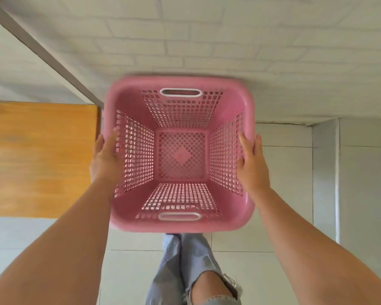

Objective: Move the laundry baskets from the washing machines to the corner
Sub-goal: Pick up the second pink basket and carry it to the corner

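Note:
An empty pink laundry basket [128,221] with lattice walls and two white-rimmed handle slots fills the middle of the head view, seen from above. My left hand [105,157] presses on its left rim and wall. My right hand [251,164] holds the right rim, thumb over the edge. The basket hangs between both hands above the tiled floor, close to a white brick-pattern wall [229,40]. Its edges are blurred by motion.
A wooden panel [40,159] stands at the left, beside a grey strip [44,51] where two walls meet. Pale floor tiles [284,194] spread to the right, up to a white ledge [361,183]. My legs in torn jeans [185,271] show below the basket.

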Demonstrator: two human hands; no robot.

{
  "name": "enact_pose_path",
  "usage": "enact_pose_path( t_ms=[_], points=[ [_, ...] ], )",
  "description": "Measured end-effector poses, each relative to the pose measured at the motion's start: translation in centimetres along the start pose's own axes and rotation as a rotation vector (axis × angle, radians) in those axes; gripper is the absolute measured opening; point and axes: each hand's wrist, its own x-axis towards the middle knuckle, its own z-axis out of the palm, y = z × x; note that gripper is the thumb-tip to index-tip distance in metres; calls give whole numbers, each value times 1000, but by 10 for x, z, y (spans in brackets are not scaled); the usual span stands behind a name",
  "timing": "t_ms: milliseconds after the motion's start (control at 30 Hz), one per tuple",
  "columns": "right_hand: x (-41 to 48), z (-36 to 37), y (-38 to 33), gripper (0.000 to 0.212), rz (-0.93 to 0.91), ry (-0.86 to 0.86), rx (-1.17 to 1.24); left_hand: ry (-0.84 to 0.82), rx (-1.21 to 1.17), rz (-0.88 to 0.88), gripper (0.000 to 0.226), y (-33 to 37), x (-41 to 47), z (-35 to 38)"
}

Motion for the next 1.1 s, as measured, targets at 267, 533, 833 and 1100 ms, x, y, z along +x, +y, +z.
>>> enact_pose_path(
  t_ms=[267,533,833,1100],
  points=[
    [-32,7,-10,54,22,-145,-228,-296,168,47,60,5,-28,15],
    [-83,-43,-38,54,31,-142,-220,-235,338,179,60,25,-84,-22],
    [-195,-94,-56,54,153,-54,-182,-233,406,447,61,37,-155,-78],
    [-339,-99,-54,52,311,16,-112,-328,502,739,61,16,-227,-96]
  ],
)
